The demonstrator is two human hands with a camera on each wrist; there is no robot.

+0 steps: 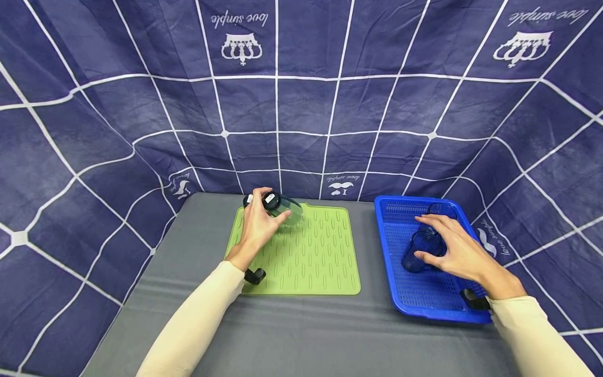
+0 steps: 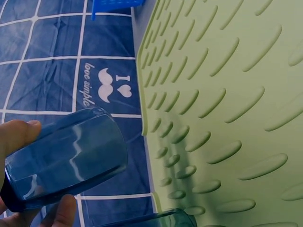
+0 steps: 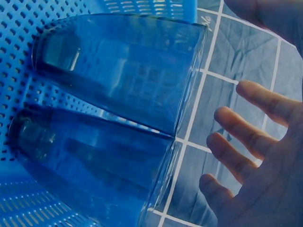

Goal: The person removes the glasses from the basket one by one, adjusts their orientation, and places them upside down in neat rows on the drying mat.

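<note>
1. My left grip (image 1: 259, 222) was closed round one glass (image 2: 75, 158), thumb on one side and fingers on the other. The glass was tilted, its mouth towards the green mat (image 1: 320, 251) and its dark base up.
2. Just left of that grip was a second glass (image 2: 163, 220), base up too; its rim seemed to meet the mat, though my hand hid most of it from the head view.
3. My right grip (image 1: 464, 254) held nothing: thumb and fingers were spread over the blue basket (image 1: 438, 314), apart from the glass rims in the right wrist view.
4. Under and just beside my right grip were two more glasses, a nearer (image 1: 426, 242) and a farther one (image 1: 441, 210), mouths up and side by side, with their rims close or touching.
5. I judged the work about halfway: one glass looked set down, and the one in my left grip was not yet settled.
6. What was left, I reckoned, was squaring up that tilted glass and dealing with the pair below my right grip.
</note>
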